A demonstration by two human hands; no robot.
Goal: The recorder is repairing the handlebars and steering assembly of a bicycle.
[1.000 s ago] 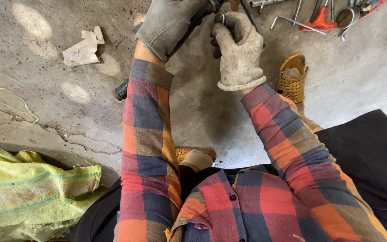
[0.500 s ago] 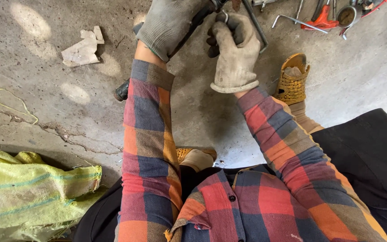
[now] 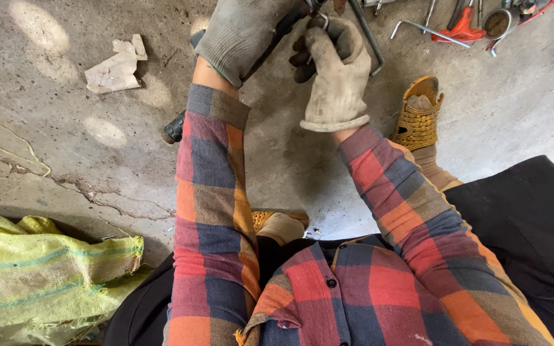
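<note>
Two gloved hands meet at the top edge of the view. The left hand (image 3: 246, 35), in a grey work glove, is clenched around a long dark tool handle (image 3: 270, 43) that slants down behind the forearm; its black rubber end (image 3: 173, 130) shows just left of the plaid sleeve, near the concrete floor (image 3: 97, 160). The right hand (image 3: 336, 67), in a dirty pale glove, has its fingers curled around a small metal ring (image 3: 320, 20) beside the handle, right at the frame's top. One bent steel rod (image 3: 368, 40) runs down past this hand's far side.

Two woven yellow sandals are in view: one (image 3: 419, 115) under the right forearm, one (image 3: 280, 224) partly hidden by the shirt. One torn scrap of cardboard (image 3: 115, 66) lies on the floor to the left, one yellow woven sack (image 3: 46, 282) at lower left, and one loop of yellow cord (image 3: 8, 144) near it. At top right lies a cluster of tools: a hex key (image 3: 421, 29), a red-handled tool (image 3: 460, 25) and a round gauge (image 3: 500, 22).
</note>
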